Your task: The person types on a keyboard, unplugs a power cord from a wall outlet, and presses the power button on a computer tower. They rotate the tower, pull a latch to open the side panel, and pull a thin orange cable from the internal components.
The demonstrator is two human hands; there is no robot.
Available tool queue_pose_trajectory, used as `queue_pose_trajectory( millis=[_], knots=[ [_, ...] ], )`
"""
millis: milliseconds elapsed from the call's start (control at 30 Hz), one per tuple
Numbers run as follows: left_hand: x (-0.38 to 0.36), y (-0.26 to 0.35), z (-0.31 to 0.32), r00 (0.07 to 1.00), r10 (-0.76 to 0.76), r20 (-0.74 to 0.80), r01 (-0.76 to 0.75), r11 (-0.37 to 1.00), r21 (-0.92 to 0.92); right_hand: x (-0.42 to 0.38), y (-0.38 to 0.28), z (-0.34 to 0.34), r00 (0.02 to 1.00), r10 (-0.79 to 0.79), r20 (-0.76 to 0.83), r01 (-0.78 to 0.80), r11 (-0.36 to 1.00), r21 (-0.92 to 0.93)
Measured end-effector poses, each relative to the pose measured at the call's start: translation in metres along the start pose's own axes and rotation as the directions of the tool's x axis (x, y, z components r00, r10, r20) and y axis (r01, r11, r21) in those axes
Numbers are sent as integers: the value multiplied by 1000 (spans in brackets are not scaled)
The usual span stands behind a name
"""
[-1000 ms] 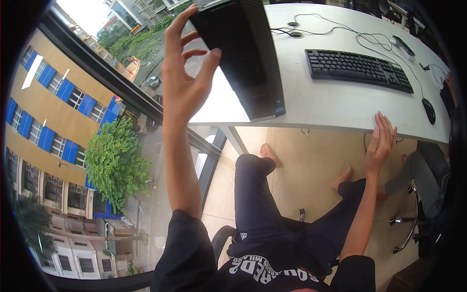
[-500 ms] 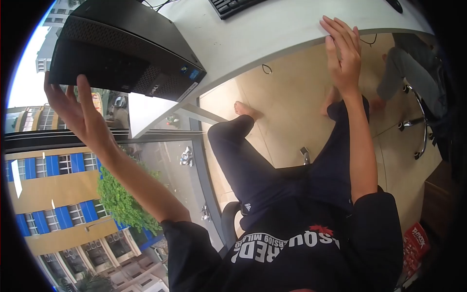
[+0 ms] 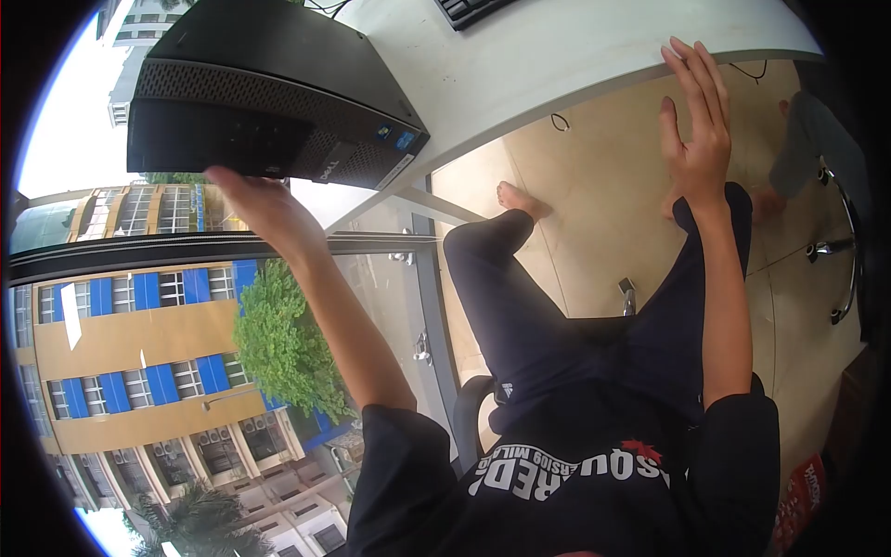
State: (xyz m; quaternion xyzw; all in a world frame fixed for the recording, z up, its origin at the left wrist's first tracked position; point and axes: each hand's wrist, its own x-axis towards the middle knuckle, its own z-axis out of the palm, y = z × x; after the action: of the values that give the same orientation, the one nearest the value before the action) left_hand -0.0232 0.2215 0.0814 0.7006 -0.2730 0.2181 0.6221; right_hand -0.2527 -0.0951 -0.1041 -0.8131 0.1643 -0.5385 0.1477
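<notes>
A black Dell computer tower [image 3: 269,102] lies on the white desk [image 3: 520,74] at the upper left, its front facing me. My left hand [image 3: 269,209] is at the lower edge of that front, the thumb by the edge and the other fingers largely hidden; whether it grips the tower I cannot tell. My right hand [image 3: 701,135] is at the desk's front edge on the right, fingers stretched out and holding nothing.
A black keyboard [image 3: 471,9] sits at the top of the desk. To the left is a window with a frame bar [image 3: 167,255]. A co-worker's leg [image 3: 817,130] and a chair base [image 3: 832,249] are at the right. A red packet [image 3: 806,492] lies lower right.
The whole view has shifted, with most things now further right. My left hand has moved right along the tower's lower edge, and its fingers show less. My right hand remains by the desk edge.
</notes>
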Motion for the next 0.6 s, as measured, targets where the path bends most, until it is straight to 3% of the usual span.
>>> queue_pose_trajectory(
  millis=[33, 100, 167, 233, 267, 300, 367, 467, 533, 600],
  knots=[
    [7, 12, 3, 999, 41, -24, -41, 999, -11, 0, 2, 2, 1000, -16, -16, 16, 1000, -10],
    [24, 30, -5, 956, 245, -162, -211, 957, 201, 0, 3, 6, 1000, -15, -26, 14, 1000, -24],
    [35, 62, -1, 850, 460, -258, -341, 853, 395, 1, -1, 3, 1000, -2, -20, 1, 1000, -29],
    [44, 68, -9, 740, 660, -131, -507, 675, 537, 2, -1, 1, 1000, -3, -18, 3, 1000, -21],
    [49, 67, -12, 736, 674, -73, -544, 652, 529, 1, -2, 2, 1000, -1, -13, 1, 1000, -13],
    [42, 84, 8, 829, 542, -142, -363, 712, 601, 2, -4, 4, 1000, 6, -15, -6, 1000, -1],
    [50, 61, 3, 860, 498, -109, -419, 813, 404, -3, -4, 2, 1000, 30, 0, -30, 1000, -1],
    [53, 63, -7, 922, 372, -103, -382, 919, -97, -4, -4, 5, 999, 41, 8, -41, 999, -13],
    [55, 59, -14, 882, 465, -76, -439, 869, 230, -4, -3, 5, 999, 32, 10, -32, 999, 2],
    [52, 57, -5, 881, 458, -118, -456, 889, 46, -4, -1, 5, 1000, 17, 14, -17, 1000, 4]
  ],
)
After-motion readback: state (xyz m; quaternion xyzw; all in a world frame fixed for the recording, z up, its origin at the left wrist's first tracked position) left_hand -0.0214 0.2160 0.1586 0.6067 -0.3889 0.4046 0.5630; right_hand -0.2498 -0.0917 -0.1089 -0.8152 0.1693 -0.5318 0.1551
